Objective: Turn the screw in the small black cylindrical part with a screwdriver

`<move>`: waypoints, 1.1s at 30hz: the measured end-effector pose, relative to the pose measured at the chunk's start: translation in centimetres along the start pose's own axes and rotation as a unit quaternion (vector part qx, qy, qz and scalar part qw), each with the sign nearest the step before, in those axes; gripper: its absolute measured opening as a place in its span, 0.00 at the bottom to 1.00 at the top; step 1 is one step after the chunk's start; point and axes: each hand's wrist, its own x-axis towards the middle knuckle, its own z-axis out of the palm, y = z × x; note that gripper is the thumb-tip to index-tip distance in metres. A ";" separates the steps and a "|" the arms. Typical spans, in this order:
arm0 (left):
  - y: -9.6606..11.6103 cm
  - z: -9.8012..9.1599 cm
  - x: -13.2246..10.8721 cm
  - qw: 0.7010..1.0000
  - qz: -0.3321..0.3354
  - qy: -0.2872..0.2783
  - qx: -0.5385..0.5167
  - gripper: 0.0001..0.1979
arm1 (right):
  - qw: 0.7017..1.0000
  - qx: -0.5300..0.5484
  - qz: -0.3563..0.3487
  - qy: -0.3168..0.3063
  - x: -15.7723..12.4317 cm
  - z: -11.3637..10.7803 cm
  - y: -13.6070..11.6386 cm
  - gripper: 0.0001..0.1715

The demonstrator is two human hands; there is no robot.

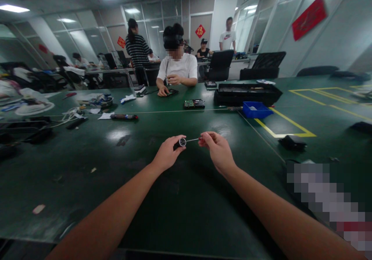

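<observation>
My left hand (168, 151) is closed around a small black cylinder (182, 142) with a silver-rimmed round end, which faces towards me. What the cylinder is cannot be made out for sure. In my right hand (216, 149) a thin screwdriver (192, 140) is pinched between thumb and fingers; its reddish handle is mostly hidden. The slim metal shaft points left, its tip at the rim of the cylinder. Whether the tip touches it is too small to tell. Both hands are held over the green table (180, 205), in front of me.
Across the table a person (177, 68) handles a dark device. A green circuit board (194, 104), a long black housing (247, 94) and a blue tray (255, 109) lie ahead. An electric screwdriver (124, 117) and cables are at left; a black block (292, 142) is at right.
</observation>
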 end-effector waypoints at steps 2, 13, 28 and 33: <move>0.2 -0.2 0.1 1.000 0.025 0.003 0.006 0.20 | 0.997 0.068 0.030 0.013 0.4 0.0 0.5 0.19; -0.2 -0.1 0.2 0.995 0.039 -0.061 0.073 0.21 | 0.998 -0.025 0.013 0.062 0.8 -1.0 1.2 0.18; 0.2 -0.1 -0.1 0.992 0.035 -0.084 0.089 0.23 | 0.952 -0.275 -0.133 -0.005 -0.7 -0.4 -1.3 0.13; -0.3 0.2 0.0 0.987 0.061 -0.108 0.101 0.24 | 0.935 -0.317 -0.150 -0.054 -0.6 -0.6 -1.5 0.12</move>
